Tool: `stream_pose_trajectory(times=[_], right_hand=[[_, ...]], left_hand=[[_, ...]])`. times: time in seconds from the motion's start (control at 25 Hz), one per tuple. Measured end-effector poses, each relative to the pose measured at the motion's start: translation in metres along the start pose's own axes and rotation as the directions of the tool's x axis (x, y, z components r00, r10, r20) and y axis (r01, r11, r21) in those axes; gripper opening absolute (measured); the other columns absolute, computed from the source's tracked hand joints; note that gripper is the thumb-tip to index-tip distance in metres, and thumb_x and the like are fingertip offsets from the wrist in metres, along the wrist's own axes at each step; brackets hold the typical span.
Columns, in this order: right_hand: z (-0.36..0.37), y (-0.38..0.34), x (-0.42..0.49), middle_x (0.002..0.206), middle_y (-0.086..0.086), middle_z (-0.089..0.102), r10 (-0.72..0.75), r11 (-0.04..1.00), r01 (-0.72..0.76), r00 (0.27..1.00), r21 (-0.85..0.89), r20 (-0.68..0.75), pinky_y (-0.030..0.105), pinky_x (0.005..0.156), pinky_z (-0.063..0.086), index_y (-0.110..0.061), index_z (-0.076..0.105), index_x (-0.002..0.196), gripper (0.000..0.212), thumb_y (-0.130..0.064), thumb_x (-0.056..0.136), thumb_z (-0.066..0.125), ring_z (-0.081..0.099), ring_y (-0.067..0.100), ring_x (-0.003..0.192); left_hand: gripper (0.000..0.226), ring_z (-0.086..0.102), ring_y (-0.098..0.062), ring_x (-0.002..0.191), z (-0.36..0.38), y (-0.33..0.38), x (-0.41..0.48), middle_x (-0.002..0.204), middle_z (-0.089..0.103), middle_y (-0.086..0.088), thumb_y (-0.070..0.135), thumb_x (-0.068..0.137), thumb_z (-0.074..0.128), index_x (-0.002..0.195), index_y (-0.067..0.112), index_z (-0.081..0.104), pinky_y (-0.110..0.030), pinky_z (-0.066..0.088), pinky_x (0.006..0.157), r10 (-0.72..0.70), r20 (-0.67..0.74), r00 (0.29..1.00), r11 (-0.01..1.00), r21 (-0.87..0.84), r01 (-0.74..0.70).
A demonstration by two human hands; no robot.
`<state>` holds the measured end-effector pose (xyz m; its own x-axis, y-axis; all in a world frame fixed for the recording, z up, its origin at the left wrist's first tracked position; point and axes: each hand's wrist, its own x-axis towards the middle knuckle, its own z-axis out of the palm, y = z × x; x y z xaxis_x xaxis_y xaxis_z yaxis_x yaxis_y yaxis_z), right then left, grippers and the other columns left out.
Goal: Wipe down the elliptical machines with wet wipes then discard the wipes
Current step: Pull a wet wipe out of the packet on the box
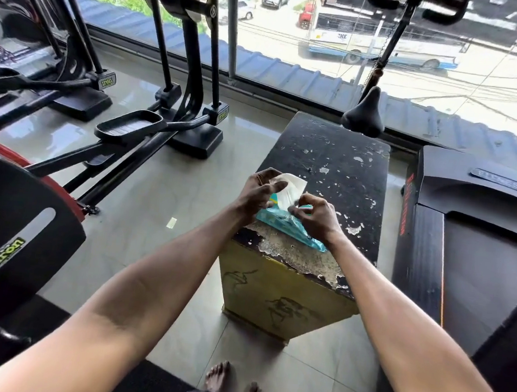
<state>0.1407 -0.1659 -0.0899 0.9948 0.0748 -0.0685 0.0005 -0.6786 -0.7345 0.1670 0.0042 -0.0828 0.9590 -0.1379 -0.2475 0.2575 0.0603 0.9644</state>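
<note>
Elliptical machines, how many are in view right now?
2. The nearer elliptical stands just left of the box, spanning bottom left to upper centre. The second elliptical is farther left, partly cut off by the frame edge; more may lie beyond it.

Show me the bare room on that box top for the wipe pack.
Bare: the far half of the box top, between the wet wipe and the bike saddle, and its right edge strip beside the treadmill. Crowded: the near-left corner, under the left hand, right hand and wipe pack.
</note>
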Motion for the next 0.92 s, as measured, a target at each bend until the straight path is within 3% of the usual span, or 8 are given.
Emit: stream_pose_trajectory(times=[0.12,0.24,0.32,0.4,0.56,0.68,0.76,0.92], right_hand=[[-0.002,0.005,0.005,0.092,-0.005,0.071,0.015,0.998,-0.013,0.999,0.055,-0.042,0.037,0.084,0.053,-0.024,0.067,0.085,0.011,-0.031,0.092,0.071,0.066,0.020,0.089],[-0.006,0.011,0.008,0.088,-0.008,0.067,0.045,0.989,-0.040,0.998,0.145,-0.032,0.055,0.081,0.057,-0.033,0.056,0.077,0.021,-0.036,0.092,0.070,0.063,0.020,0.083],[-0.006,0.009,0.005,0.084,-0.011,0.063,-0.021,0.990,0.037,0.993,0.136,-0.118,0.050,0.081,0.056,-0.029,0.054,0.082,0.020,-0.026,0.094,0.069,0.062,0.020,0.084],[-0.007,0.005,0.005,0.082,-0.015,0.061,-0.057,0.983,0.090,0.978,0.161,-0.203,0.043,0.080,0.055,-0.023,0.054,0.087,0.016,-0.020,0.096,0.067,0.061,0.021,0.084],[-0.007,0.000,0.009,0.085,-0.010,0.065,0.024,0.946,0.054,0.972,0.319,-0.234,0.055,0.082,0.058,-0.035,0.054,0.085,0.019,-0.026,0.099,0.063,0.068,0.028,0.089],[-0.010,-0.007,0.011,0.084,0.000,0.065,0.047,0.911,0.075,0.958,0.406,-0.282,0.036,0.076,0.056,-0.030,0.054,0.084,0.019,-0.021,0.100,0.061,0.063,0.022,0.078],[-0.014,-0.011,0.012,0.088,0.003,0.063,-0.004,0.926,0.086,0.976,0.367,-0.219,0.019,0.069,0.049,-0.027,0.052,0.083,0.022,-0.016,0.100,0.060,0.060,0.012,0.073],[-0.019,-0.014,0.014,0.082,-0.002,0.066,0.027,0.922,0.058,0.976,0.382,-0.215,0.026,0.065,0.053,-0.028,0.052,0.084,0.022,-0.015,0.100,0.061,0.070,0.007,0.068]], left_hand=[[0.018,0.056,-0.011,0.075,0.000,0.001,-0.003,0.080,0.061,0.009,0.005,0.095,0.061,0.088,0.021,0.058,-0.031,0.046,0.071,0.022,-0.016,1.000,0.999,-0.044,-0.023],[0.032,0.056,-0.019,0.084,-0.004,-0.007,-0.002,0.100,0.061,-0.007,0.009,0.084,0.074,0.106,0.027,0.058,-0.033,0.046,0.072,0.080,0.006,0.997,0.995,0.066,-0.080],[0.062,0.059,-0.026,0.101,-0.007,-0.017,0.000,0.121,0.059,-0.013,0.015,0.071,0.080,0.126,0.025,0.051,-0.037,0.053,0.082,0.108,0.009,0.994,0.957,0.269,-0.107],[0.080,0.059,-0.032,0.115,-0.006,-0.023,0.000,0.132,0.053,-0.017,0.006,0.069,0.084,0.136,0.012,0.042,-0.043,0.055,0.093,0.106,0.006,0.994,0.894,0.437,-0.097],[0.088,0.062,-0.033,0.111,-0.003,-0.031,0.003,0.126,0.055,-0.019,0.003,0.068,0.088,0.141,0.006,0.039,-0.047,0.056,0.094,0.102,0.005,0.995,0.793,0.604,-0.085],[0.080,0.064,-0.030,0.112,-0.001,-0.031,0.001,0.126,0.062,-0.017,0.009,0.070,0.087,0.139,0.004,0.045,-0.042,0.054,0.098,0.094,0.019,0.995,0.706,0.703,-0.080],[0.069,0.066,-0.028,0.108,-0.001,-0.029,-0.001,0.123,0.066,-0.015,0.016,0.070,0.088,0.130,0.003,0.057,-0.039,0.054,0.097,0.101,0.005,0.995,0.725,0.684,-0.077],[0.058,0.069,-0.024,0.098,-0.002,-0.032,-0.004,0.114,0.071,-0.012,0.028,0.067,0.091,0.116,0.005,0.069,-0.040,0.057,0.092,0.151,-0.022,0.988,0.767,0.633,-0.103]])
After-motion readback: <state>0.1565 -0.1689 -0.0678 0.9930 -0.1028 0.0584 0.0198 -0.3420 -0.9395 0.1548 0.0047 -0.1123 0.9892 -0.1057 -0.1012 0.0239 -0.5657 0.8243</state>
